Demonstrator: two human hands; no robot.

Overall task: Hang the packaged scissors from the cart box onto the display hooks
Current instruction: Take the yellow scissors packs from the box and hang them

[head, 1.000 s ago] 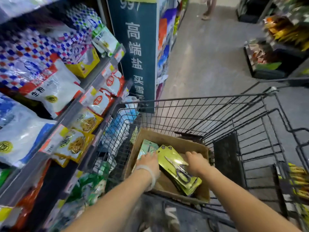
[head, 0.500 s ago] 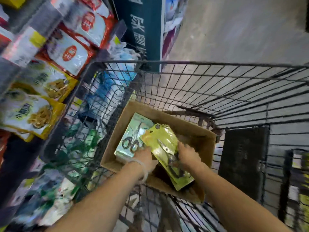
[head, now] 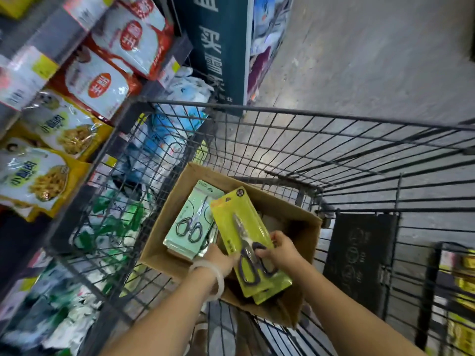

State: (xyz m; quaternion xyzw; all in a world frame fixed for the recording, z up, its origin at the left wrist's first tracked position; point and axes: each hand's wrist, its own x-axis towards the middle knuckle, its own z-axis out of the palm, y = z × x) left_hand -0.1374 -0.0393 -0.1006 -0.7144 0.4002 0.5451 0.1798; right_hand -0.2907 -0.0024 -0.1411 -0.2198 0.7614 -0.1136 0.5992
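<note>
The right hand (head: 282,250) has its grip closed on the yellow pack (head: 250,242), thumb across the front by the dark scissor handles and fingers curled behind the right edge. The left hand (head: 222,256) steadies the same pack at its lower left edge, fingers tucked under it; how firmly it pinches I cannot tell, but it is in contact and closed around the edge. At least one more yellow card peeks out beneath at the bottom, so the grip may be carrying a small stack, not a single pack. The pack is tilted up, its hang-hole end pointing away and its lower end over the near wall of the box (head: 177,191), which sits in the cart (head: 308,116). Beside it, still lying flat in the box, is the green pack (head: 191,219), touching the yellow one along its right side. Compared with a second ago, the yellow pack has risen from lying low among the contents to standing clear above them, and the right hand has shifted from the pack's far edge to the handle area; half a second ago it was already lifting, and now it sits higher and nearer the body. The view has also dipped towards the cart. That reads as the pick nearly done. No display hooks are visible here, so the carry and the hanging are yet to come.
</note>
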